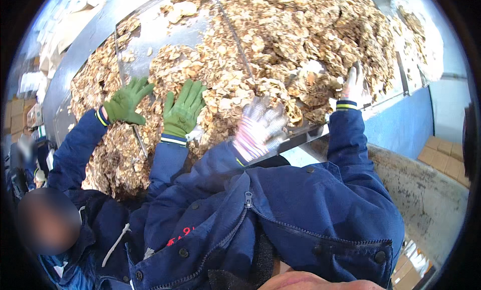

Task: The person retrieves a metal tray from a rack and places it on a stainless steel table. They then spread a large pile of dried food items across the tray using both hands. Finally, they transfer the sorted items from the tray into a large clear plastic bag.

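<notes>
My left hand [260,128], in a whitish glove with coloured stripes, is spread and blurred over the near edge of a metal sorting table [308,134]. My right hand [353,83], in a pale glove, reaches into the heap at the right; its fingertips are at the heap and what they touch is partly hidden. A thick layer of brown and cream flakes [293,34], perhaps dried mushroom pieces or textile-like scraps, covers much of the table. A whitish piece [312,68] lies among them between my hands.
At my left a co-worker in a navy jacket [109,233] rests green-gloved hands [182,109] on the flakes. Thin metal dividers [235,38] cross the table. A blue panel [400,121], a worn grey trough wall [421,199] and cardboard boxes [443,158] stand at the right.
</notes>
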Tool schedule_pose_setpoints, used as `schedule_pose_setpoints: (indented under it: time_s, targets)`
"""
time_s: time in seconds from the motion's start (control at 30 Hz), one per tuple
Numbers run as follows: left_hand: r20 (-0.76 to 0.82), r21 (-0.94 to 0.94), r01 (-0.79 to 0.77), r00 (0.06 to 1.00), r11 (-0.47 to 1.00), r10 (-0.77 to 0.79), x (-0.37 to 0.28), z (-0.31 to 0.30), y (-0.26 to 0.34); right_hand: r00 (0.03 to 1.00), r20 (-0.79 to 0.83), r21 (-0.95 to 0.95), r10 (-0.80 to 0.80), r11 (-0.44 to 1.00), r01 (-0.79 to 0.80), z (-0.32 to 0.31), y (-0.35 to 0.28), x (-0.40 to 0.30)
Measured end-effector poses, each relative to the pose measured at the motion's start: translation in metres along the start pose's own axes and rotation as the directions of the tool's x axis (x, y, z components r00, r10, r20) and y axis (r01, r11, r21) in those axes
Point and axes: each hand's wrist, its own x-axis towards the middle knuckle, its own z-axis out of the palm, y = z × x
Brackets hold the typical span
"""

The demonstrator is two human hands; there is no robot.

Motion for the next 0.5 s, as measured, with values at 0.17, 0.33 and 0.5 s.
schedule_pose_setpoints:
  time_s: [0.17,0.33,0.5]
  targets:
    - [0.419,-0.062,-0.331,0.848,0.942,0.325,-0.014,0.062,0.019,0.996,0.000,-0.341,-0.089,0.936,0.084,-0.003,0.035,0.010]
    - [0.531,-0.010,-0.280,0.812,0.960,0.243,0.000,0.085,0.012,0.938,0.032,-0.504,-0.346,0.805,0.314,0.016,0.055,0.004]
    - [0.597,-0.053,-0.326,0.747,0.944,0.292,0.037,0.079,-0.002,0.974,0.008,-0.344,-0.228,0.913,0.217,0.031,0.048,0.006]
